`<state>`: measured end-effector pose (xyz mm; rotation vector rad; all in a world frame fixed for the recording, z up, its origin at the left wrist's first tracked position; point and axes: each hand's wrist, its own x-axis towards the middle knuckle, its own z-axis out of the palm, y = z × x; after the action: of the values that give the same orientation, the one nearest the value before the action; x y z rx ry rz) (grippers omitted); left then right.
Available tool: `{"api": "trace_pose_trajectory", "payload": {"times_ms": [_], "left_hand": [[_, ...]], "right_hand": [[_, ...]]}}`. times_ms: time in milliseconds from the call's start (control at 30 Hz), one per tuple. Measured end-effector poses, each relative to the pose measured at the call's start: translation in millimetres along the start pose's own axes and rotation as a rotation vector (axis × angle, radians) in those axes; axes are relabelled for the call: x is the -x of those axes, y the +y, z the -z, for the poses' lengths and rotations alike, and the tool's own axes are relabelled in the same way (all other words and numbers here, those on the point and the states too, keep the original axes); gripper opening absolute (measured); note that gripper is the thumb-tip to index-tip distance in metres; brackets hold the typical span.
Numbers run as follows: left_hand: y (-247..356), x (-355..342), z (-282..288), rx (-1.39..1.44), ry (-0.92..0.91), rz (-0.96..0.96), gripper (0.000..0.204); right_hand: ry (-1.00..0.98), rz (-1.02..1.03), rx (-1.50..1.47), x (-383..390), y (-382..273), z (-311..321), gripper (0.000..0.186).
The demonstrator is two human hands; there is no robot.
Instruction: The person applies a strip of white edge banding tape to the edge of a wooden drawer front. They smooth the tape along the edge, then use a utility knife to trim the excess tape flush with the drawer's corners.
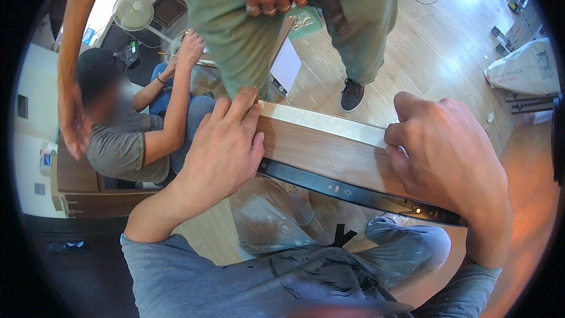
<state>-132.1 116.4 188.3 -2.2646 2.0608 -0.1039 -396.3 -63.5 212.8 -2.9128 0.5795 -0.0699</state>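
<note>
At the left we are seeing a seated co-worker (132,141) in a soft grey T-shirt, the legs partly hiding behind our left hand (226,138), which is clamping the left end of a wood-grain board (329,150), its fingers covering the upper corner. Between our hands, the long flat board is showing streaky brown grain, with a smooth pale strip (323,122) running along its far edge and a glossy black metal rail (359,193) along its near one. Beyond it, a standing person's green trousers (365,29) are filling the view, the head being cut off. Our right hand (450,147) is pinching the board's right part, hiding its end. Farther right, smooth plank floor (435,47) is leaving open room before a creased white bag (524,70).
</note>
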Motion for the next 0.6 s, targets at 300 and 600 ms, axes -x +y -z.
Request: {"api": "trace_pose_trajectory", "payload": {"times_ms": [300, 600], "left_hand": [[-1.6, 2.2, 0.7, 0.008, 0.013, 0.011, 0.051], [-2.8, 3.7, 0.3, -0.015, 0.002, 0.027, 0.054]], "right_hand": [[0.015, 0.016, 0.01, 0.6, -2.0, 2.7, 0.016], [-0.009, -0.008, -0.001, 0.3, -2.9, 4.6, 0.012]]}}
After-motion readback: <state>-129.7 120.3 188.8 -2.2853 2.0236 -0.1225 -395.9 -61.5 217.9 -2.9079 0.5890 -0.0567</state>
